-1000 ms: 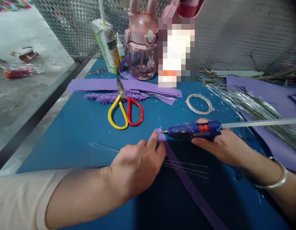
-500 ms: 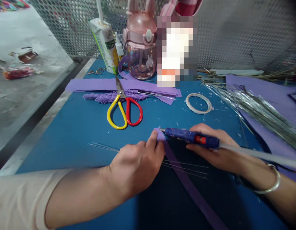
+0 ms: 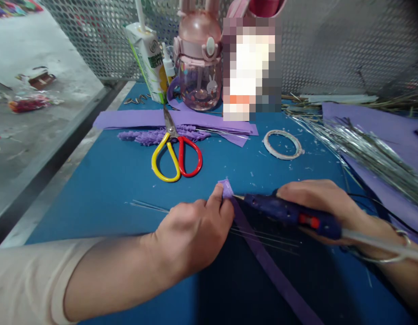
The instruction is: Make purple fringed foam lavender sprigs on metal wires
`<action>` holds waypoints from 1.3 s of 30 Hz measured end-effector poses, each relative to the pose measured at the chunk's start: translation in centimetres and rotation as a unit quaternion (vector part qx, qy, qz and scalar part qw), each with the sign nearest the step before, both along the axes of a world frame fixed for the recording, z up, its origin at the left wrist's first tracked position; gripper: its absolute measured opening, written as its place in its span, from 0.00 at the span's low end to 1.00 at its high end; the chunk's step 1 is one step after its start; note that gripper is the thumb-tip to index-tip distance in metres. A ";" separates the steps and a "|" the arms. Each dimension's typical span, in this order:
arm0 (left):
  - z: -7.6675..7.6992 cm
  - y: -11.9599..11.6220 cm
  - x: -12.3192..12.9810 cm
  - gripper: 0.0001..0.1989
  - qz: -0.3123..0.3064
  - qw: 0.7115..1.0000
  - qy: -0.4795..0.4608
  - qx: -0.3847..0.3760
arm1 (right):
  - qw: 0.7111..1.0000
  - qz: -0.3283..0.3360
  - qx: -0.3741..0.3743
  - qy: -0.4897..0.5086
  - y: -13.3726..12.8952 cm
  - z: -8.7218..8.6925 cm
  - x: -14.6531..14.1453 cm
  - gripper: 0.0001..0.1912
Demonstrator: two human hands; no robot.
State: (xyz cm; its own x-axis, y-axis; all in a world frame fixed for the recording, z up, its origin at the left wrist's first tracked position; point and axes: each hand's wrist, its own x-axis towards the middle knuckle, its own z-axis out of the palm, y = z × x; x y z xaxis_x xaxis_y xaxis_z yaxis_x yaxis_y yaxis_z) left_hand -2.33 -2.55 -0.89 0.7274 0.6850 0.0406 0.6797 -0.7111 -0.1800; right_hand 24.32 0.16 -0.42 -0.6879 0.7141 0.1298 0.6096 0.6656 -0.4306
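My left hand (image 3: 198, 230) presses a long purple strip (image 3: 270, 266) to the table, its fingertips closed near the strip's top end. That strip runs down to the bottom edge. A blue glue gun (image 3: 290, 214) with a clear glue stick is in my right hand (image 3: 320, 203), its nozzle at the strip's right edge beside my left fingertips. Thin wires (image 3: 150, 206) lie beneath my left hand and stick out on both sides. Scissors (image 3: 171, 135) with one yellow and one red handle lie above, across a fringed purple piece (image 3: 144, 136) and flat purple strips (image 3: 127, 119).
A tape ring (image 3: 282, 145) lies right of the scissors. At the back stand a drink carton (image 3: 148, 63) and a pink bottle (image 3: 199, 81), beside a blurred-out bright patch. Bundled wires (image 3: 374, 153) and purple sheets (image 3: 341, 118) cover the right side.
The glue gun and my right hand have moved right and slightly down, with the nozzle now lower along the strip's edge. My left hand has stayed nearly in place.
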 end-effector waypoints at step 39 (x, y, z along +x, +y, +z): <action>0.3 0.1 0.1 0.17 -0.007 1.000 0.010 -0.014 | 0.990 -0.134 -0.019 -0.040 0.1 0.1 -2.3 0.09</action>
State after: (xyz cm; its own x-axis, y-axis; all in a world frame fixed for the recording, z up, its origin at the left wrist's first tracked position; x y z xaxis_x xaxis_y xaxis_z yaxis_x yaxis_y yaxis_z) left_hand -2.19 -2.46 -0.58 0.7371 0.6757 0.0075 0.6665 -0.7252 -0.1726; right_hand 22.06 0.27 -0.32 -0.4796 0.8759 0.0533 0.7953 0.4595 -0.3955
